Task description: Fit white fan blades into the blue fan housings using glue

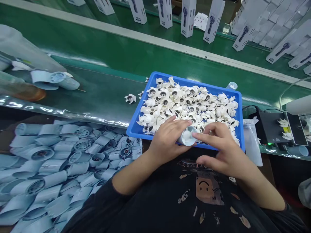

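Currently the left hand (pixel 167 134) curls around a light-blue cylindrical housing (pixel 189 142) with a white fan impeller inside, held over the near rim of a blue tray (pixel 132 131) at the worktop's (pixel 97 85) near edge. The right hand (pixel 221 150) is half open, gripping nothing, its index fingertip at the housing's rim and thumb apart. White impellers (pixel 191 97) fill the tray; more housings (pixel 60 153) lie heaped below the near edge, to the left. Printed white boxes (pixel 188 17) stand toward the far edge.

Dozens of impellers (pixel 147 119), dozens of housings (pixel 53 165) and one tray (pixel 240 119) show.
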Tool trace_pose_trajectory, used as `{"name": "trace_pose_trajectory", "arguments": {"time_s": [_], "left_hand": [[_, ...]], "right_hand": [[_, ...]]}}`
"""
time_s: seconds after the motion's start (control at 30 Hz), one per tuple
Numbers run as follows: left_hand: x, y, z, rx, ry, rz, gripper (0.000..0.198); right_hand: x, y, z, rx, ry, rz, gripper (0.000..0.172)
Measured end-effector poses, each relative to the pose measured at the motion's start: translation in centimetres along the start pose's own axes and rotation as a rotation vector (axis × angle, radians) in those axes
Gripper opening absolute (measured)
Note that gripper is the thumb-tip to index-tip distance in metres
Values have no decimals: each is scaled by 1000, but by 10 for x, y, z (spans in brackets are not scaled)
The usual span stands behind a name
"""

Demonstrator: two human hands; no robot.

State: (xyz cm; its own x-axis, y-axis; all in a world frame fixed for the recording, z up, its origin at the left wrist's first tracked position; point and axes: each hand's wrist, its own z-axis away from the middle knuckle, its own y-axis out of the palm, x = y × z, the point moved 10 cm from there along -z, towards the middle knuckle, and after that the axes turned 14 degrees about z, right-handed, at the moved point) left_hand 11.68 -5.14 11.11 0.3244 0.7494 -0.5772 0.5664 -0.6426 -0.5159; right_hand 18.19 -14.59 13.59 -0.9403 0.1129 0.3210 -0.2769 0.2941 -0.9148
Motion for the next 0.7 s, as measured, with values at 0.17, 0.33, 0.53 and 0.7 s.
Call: {"name": "trace_pose_trajectory", "arguments": {"time_s": [0.17, 0.33, 0.53, 0.7], "left_hand": [[1, 4, -15, 149, 55, 32, 56], [-5, 13, -33, 221, 109, 68, 42], [-16, 22, -37, 136, 110, 118, 39], [-18, 20, -36, 82, 111, 60, 40]], "right_hand": [[-10, -8, 16, -50, 38, 120, 25], [-7, -7, 20, -116, 5, 245, 55], [-4, -15, 23, -378, 69, 429, 44], [-7, -11, 23, -370, 106, 489, 52]]}}
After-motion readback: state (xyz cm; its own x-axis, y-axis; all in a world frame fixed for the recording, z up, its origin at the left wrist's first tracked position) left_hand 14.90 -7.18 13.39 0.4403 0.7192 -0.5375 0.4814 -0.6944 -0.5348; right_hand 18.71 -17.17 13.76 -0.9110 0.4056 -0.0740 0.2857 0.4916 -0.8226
